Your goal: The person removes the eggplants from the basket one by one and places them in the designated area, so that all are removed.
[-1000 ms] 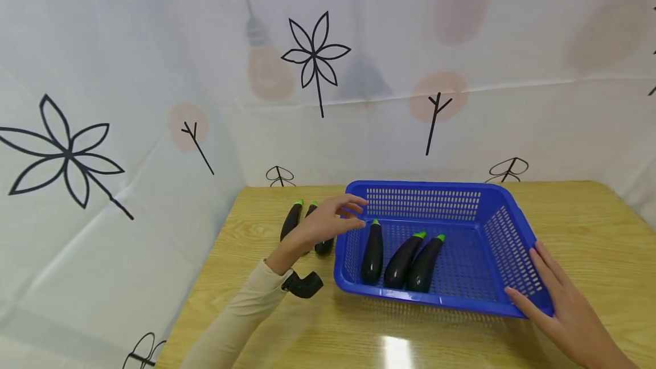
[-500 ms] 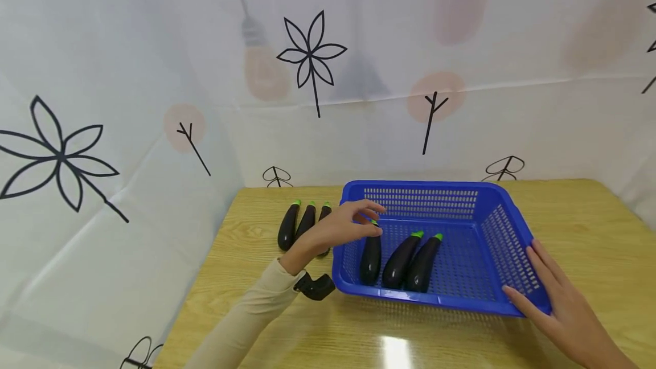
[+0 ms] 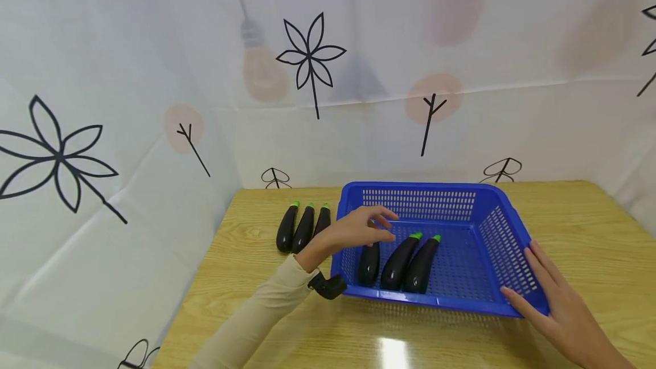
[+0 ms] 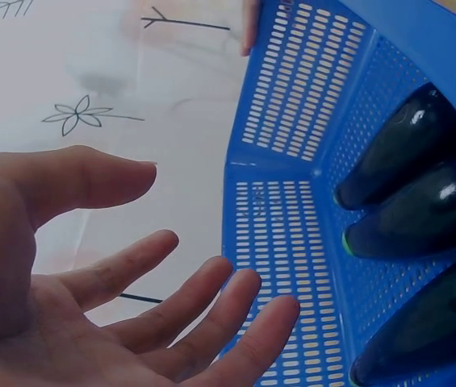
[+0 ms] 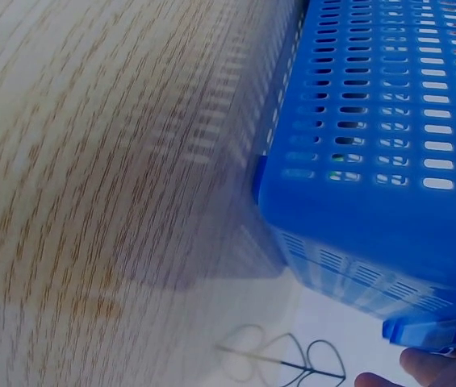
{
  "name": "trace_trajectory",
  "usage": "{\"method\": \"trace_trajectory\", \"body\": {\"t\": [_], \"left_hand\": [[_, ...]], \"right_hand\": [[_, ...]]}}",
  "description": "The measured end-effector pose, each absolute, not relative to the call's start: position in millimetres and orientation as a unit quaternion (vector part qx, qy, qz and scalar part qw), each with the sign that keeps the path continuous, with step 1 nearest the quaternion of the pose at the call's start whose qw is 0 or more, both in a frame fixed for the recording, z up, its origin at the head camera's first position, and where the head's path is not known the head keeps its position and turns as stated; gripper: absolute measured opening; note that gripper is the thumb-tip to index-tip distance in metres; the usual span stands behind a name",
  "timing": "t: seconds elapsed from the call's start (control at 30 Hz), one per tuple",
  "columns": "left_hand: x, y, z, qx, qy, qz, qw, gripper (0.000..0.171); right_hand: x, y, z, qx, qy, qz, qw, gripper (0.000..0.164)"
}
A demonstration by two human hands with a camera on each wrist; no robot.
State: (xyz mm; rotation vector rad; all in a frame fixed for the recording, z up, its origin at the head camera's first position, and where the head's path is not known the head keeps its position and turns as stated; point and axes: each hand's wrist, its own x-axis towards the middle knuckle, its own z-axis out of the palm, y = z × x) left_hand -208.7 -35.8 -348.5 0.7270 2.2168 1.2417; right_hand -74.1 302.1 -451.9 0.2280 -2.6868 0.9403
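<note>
My left hand (image 3: 359,226) hangs over the left part of a blue plastic basket (image 3: 458,302), its fingers spread and holding nothing. Below it, an eggplant (image 3: 369,266) in the basket has its green tip hidden by the hand. Two more eggplants (image 3: 400,263) lie side by side to the right of that one. At the basket's front right corner, my right hand (image 3: 569,312) grips the rim, thumb over the edge and fingers along the right side. The left wrist view has the open palm (image 4: 131,322) next to the perforated basket wall (image 4: 280,242).
Three eggplants (image 3: 303,229) lie on the wooden table (image 3: 246,232), left of the basket; my left arm partly covers the nearest one. A white patterned cloth (image 3: 369,130) hangs behind and to the left of the table.
My left hand has moved right, from the basket's left rim to over its inside, uncovering more of the table eggplants. The right hand stays at the basket corner.
</note>
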Motion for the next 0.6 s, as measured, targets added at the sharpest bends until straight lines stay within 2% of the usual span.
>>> {"method": "trace_trajectory", "body": {"t": [0.6], "left_hand": [[-214, -8, -364, 0.257, 0.815, 0.43, 0.291, 0.036]], "right_hand": [[-73, 303, -452, 0.079, -0.932, 0.324, 0.144, 0.085]]}}
